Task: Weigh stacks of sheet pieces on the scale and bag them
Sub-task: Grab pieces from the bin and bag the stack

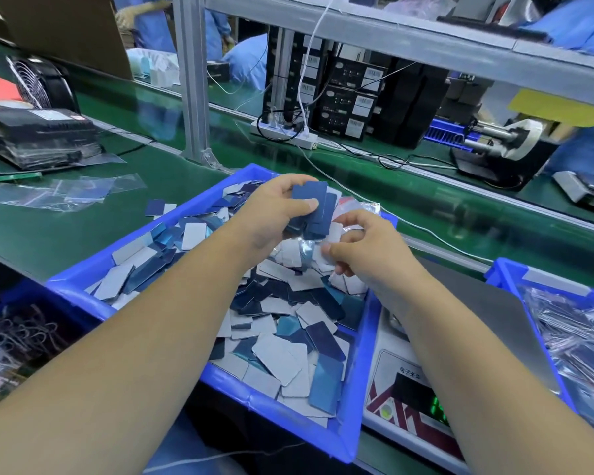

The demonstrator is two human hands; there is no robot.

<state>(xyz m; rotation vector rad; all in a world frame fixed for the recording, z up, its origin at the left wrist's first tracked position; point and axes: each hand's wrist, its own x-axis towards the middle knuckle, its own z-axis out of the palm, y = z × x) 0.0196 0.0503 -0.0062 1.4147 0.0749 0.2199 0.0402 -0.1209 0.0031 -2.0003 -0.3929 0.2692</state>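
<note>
— What do the hands hold over the blue plastic bin (355, 399)?

— The left hand (271, 214) grips a fanned stack of thin dark-blue rectangular sheet pieces (311, 209), thumb across the face; the right hand (364, 248) pinches white pieces from the heap just below.

— How will they handle?

— Light, flat and probably slick; best squeezed across the faces so none slide out. The scale (487, 303) waits to the right on the green table (83, 207).

Blue bin (83, 282) holds navy, teal and pale grey pieces (282, 358); table (48, 234) is green; scale (402, 399) shows green digits.
</note>
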